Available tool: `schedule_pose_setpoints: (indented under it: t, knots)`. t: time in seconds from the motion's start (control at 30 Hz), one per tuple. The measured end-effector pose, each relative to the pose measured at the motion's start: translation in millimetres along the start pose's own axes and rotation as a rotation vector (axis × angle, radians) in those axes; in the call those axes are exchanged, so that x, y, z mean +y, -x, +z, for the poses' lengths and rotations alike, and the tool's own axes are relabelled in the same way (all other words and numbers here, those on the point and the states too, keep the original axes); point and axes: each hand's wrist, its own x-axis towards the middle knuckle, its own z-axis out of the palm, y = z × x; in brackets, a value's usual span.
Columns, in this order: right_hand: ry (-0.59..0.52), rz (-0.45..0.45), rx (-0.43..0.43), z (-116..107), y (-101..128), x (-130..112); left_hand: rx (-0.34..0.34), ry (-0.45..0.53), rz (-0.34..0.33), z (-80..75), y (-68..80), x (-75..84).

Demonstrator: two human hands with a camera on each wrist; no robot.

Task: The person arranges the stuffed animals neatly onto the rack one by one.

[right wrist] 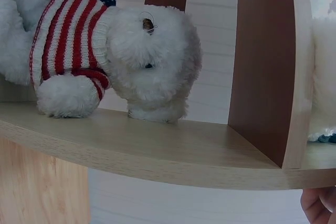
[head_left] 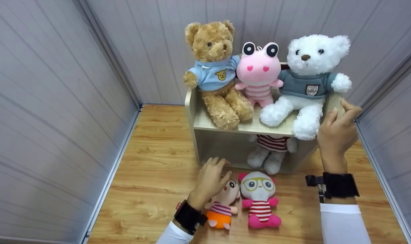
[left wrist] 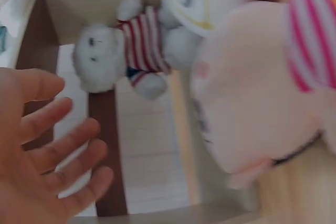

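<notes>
On the shelf [head_left: 205, 123], right hand [head_left: 337, 130] gripping.

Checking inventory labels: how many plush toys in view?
6. On the shelf top: brown bear, pink frog, white bear. Inside the shelf: striped bear. On the floor: orange doll and glasses doll. Others could be hidden.

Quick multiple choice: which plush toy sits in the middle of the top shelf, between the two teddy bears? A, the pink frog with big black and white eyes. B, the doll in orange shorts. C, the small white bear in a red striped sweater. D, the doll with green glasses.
A: in the head view the pink frog sits on the top shelf between the brown bear and the white bear.
</notes>
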Motion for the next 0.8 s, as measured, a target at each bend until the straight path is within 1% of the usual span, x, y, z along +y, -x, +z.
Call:
schedule_pose_setpoints:
  t: [0.13,0.3,0.43,0.53,0.6,0.7,0.8]
  knots:
    - [0.008,0.006,-0.007,0.0,-0.4,-0.2,-0.113,-0.044,-0.069,11.7,13.1,-8.0]
    - [0.008,0.006,-0.006,-0.5,-0.9,-0.2,-0.246,-0.007,-0.183,23.5,27.6,-13.1]
    - [0.010,0.004,0.000,-1.2,-1.0,0.0,-0.319,0.036,-0.269,30.6,36.1,-14.6]
    - [0.027,0.003,-0.002,-1.5,-1.1,0.1,-0.358,0.065,-0.312,35.4,41.6,-15.0]
    - [0.040,0.004,-0.006,-1.5,-1.1,0.2,-0.378,0.061,-0.324,38.6,45.0,-15.1]
    - [0.044,0.005,-0.009,-1.3,-1.1,0.4,-0.383,0.044,-0.323,44.5,49.3,-15.5]
    - [0.028,0.004,-0.006,-0.9,-0.7,0.6,-0.368,0.041,-0.324,51.3,52.6,-16.6]
